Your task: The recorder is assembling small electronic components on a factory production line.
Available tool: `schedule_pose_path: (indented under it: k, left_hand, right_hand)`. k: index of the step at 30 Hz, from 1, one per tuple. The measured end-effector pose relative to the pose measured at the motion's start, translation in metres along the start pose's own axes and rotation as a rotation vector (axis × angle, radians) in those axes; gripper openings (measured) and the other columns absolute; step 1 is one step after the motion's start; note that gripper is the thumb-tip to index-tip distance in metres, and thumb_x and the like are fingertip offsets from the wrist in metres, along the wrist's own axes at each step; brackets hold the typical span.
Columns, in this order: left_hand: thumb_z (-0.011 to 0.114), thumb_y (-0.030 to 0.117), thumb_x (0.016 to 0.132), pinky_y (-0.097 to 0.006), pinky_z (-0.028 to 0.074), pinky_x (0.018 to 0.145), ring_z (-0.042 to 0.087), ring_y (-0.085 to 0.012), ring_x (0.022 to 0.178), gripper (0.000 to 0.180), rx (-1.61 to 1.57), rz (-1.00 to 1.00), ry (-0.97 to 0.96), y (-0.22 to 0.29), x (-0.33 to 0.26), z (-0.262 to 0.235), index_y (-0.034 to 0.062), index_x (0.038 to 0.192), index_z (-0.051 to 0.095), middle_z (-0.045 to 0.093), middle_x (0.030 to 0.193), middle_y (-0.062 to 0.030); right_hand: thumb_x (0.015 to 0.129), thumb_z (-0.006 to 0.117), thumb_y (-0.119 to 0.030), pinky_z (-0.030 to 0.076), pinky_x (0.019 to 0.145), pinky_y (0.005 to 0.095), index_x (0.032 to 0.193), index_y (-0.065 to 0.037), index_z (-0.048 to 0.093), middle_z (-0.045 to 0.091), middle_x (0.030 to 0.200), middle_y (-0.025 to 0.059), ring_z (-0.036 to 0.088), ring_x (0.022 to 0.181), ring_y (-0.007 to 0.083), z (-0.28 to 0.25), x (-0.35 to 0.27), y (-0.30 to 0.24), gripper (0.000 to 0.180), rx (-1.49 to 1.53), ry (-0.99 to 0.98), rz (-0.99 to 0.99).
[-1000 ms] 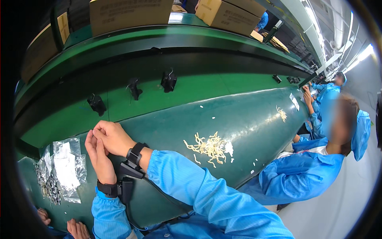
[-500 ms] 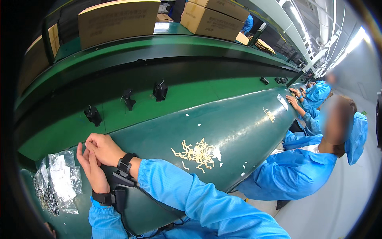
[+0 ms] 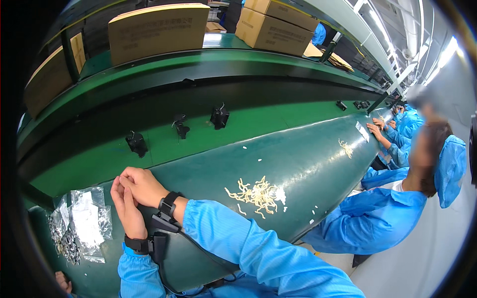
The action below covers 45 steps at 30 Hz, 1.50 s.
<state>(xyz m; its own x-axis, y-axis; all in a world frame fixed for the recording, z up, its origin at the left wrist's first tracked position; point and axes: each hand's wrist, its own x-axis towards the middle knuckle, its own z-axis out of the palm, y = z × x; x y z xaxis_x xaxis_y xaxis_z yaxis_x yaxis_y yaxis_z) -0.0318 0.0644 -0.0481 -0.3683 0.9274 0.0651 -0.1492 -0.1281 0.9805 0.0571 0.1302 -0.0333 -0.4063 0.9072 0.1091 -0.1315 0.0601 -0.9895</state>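
Note:
Over the left part of the green bench, my left hand (image 3: pixel 128 211) and my right hand (image 3: pixel 145 187) meet at the fingertips. The right one is curled inward, its fingers pinched against those of the left. Anything between them is too small or too hidden to make out. Beside my left hand lie clear plastic bags (image 3: pixel 90 223) with white pieces in them. Next to the bags is a heap of small black and silver parts (image 3: pixel 67 243). To the right of my hands, a loose pile of cream-coloured, bent thin strips (image 3: pixel 256 196) lies with small white bits (image 3: pixel 280 194) at its edge.
Several black clamp-like fixtures (image 3: pixel 219 116) stand along the green back strip (image 3: pixel 198 139). Cardboard boxes (image 3: pixel 159 35) sit on the shelf above. At right, a co-worker in blue (image 3: pixel 367 218) sits close to the bench. Another person's fingers (image 3: pixel 63 282) show at the lower left edge.
The whole view has shifted, so the bench and hands appear further right. My hands stay together with nearly the same finger pose. The other person's fingers at lower left show more.

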Motion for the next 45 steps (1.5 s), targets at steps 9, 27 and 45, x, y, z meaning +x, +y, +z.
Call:
schedule_pose_path:
  k: [9,27,45]
  left_hand:
    - [0.047,0.019,0.105,-0.028,0.045,0.094,0.054,-0.0163,0.116,0.049,0.049,0.056,0.019,0.0,0.0,-0.012,0.0053,0.15,0.032,0.054,0.134,-0.0113]
    - [0.049,0.021,0.104,-0.036,0.046,0.102,0.056,-0.0252,0.118,0.045,0.241,0.217,0.042,-0.001,0.001,-0.008,-0.003,0.14,0.039,0.053,0.129,-0.0191]
    - [0.05,0.017,0.104,-0.035,0.044,0.106,0.054,-0.0257,0.126,0.054,0.102,0.06,0.028,0.012,-0.006,0.004,-0.0044,0.147,0.026,0.05,0.136,-0.0206]
  right_hand:
    - [0.1,0.061,-0.02,0.054,0.071,0.0309,0.1,0.001,0.067,0.072,0.087,0.0087,0.068,0.079,0.0145,0.01,0.006,0.009,0.022,-0.1,0.015,-0.089]
    - [0.098,0.063,-0.016,0.054,0.074,0.03,0.105,0.0,0.068,0.072,0.092,0.0082,0.067,0.086,0.0144,0.007,0.006,0.008,0.018,-0.243,-0.02,-0.09]
    - [0.102,0.057,-0.013,0.054,0.067,0.0258,0.102,0.004,0.064,0.07,0.087,0.0076,0.066,0.074,0.0123,0.007,0.005,0.005,0.019,0.001,-0.022,0.064]
